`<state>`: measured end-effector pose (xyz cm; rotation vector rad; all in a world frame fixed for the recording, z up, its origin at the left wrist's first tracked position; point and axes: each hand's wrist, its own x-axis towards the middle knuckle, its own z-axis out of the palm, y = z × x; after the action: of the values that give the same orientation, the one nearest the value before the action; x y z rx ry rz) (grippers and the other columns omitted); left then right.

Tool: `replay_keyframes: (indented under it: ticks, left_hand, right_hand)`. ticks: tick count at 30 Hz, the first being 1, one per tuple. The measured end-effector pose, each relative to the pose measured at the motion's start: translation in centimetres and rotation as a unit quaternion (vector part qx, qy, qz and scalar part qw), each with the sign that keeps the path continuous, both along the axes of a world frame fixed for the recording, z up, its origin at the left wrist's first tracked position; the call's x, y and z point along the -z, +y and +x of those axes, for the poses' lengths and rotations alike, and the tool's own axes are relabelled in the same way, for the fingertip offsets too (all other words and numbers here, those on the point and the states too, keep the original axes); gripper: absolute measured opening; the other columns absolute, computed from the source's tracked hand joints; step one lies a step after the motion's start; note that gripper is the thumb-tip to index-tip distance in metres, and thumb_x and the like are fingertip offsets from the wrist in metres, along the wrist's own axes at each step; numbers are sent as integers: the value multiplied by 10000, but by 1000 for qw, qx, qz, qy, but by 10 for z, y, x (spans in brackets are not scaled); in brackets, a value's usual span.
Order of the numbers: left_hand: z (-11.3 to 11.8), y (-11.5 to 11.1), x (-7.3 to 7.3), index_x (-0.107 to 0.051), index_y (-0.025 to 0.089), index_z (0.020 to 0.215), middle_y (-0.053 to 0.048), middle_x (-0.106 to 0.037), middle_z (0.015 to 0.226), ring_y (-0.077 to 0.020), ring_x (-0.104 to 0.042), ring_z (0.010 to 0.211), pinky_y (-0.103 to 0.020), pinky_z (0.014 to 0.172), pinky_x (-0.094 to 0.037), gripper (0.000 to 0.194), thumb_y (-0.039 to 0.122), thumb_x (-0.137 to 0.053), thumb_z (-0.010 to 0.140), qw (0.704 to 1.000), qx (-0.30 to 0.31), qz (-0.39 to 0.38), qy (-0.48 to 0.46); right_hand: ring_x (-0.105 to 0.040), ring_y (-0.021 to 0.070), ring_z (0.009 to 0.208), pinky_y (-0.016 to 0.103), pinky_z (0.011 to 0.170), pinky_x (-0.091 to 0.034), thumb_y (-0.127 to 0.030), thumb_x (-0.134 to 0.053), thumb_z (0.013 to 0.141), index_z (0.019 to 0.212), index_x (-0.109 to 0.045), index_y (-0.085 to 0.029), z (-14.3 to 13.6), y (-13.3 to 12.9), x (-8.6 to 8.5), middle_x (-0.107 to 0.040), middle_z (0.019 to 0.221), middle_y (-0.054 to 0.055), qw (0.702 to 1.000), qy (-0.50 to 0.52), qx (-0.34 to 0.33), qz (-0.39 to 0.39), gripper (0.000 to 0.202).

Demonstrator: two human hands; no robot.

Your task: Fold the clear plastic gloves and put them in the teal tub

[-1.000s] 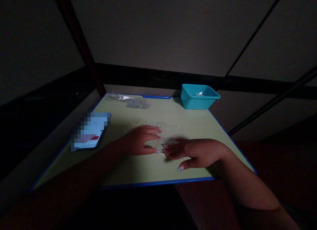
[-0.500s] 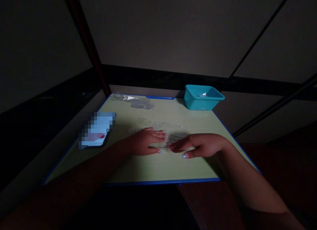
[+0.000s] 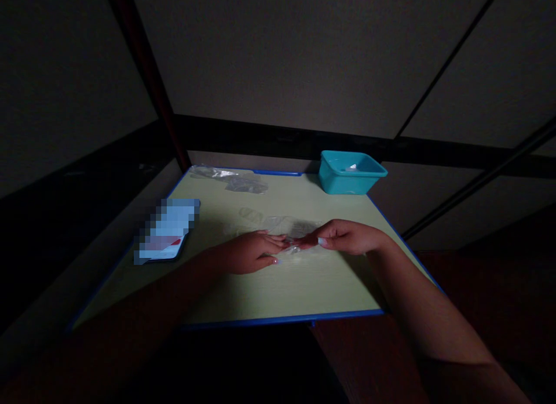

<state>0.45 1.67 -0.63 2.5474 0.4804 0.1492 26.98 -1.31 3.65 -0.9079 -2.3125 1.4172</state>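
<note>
A clear, crinkled plastic bag (image 3: 278, 223) lies at the middle of the table, partly hidden under my hands. My left hand (image 3: 247, 253) rests palm down on its left part, fingers stretched out to the right and thumb apart. From the other side, my right hand (image 3: 345, 237) reaches in with its fingers together and the thumb drawn against them, gripping the bag's near edge. Some of the plastic bunches up and shines just below the fingertips. The fingertips of both hands nearly meet there.
More clear plastic packaging (image 3: 247, 185) lies along the far left edge. A phone (image 3: 167, 230) with a blurred screen lies at the table's left. At the back right corner stands a turquoise bin (image 3: 347, 184) with something clear inside. The pale table (image 3: 243, 297) has a blue rim.
My right hand has lifted slightly and moved away from me, its thumb closing toward the fingers. The bag's near edge has bunched up. My left hand stays almost in place.
</note>
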Motion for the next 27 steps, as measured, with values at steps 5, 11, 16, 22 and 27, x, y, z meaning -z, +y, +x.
replay_keyframes:
  ticks: [5,11,16,22,27]
  left_hand:
    - [-3,5,3,-603,241,1174,-41,-555,1324,-195,-412,1308,-399,1075,-319,329,157,-487,877,998,-10,20,-56]
    - [-10,12,-7,-611,179,1179,-85,-638,1206,-195,-594,1099,-345,956,-439,358,191,-481,846,987,-132,45,-74]
    - [-17,24,-10,-674,180,1045,-50,-714,1013,-196,-649,946,-305,858,-483,303,277,-523,801,974,-206,12,-88]
    - [-25,36,-7,-701,173,825,-36,-713,829,-192,-647,777,-275,702,-480,212,302,-558,735,970,-225,6,-86]
    - [-27,42,-8,-667,175,689,0,-654,648,-153,-585,633,-245,583,-418,208,335,-548,748,960,-262,-2,-100]
  right_hand:
    - [-566,190,1126,400,1027,-353,-559,-470,876,1119,-668,-153,6,9,3,-685,1096,105,998,42,9,-35,513]
    - [-592,175,1095,394,1040,-350,-542,-475,883,1077,-690,-182,11,18,8,-696,1085,88,996,72,46,-24,461]
    - [-620,187,1048,406,1017,-373,-550,-514,859,1025,-710,-172,11,24,13,-711,1039,96,992,85,80,-45,456]
    - [-657,201,906,390,926,-429,-595,-609,762,956,-731,-142,8,29,23,-730,940,109,980,95,161,-76,508]
    - [-650,187,806,329,807,-464,-592,-669,702,882,-744,-129,2,34,34,-735,851,87,968,108,216,-66,503]
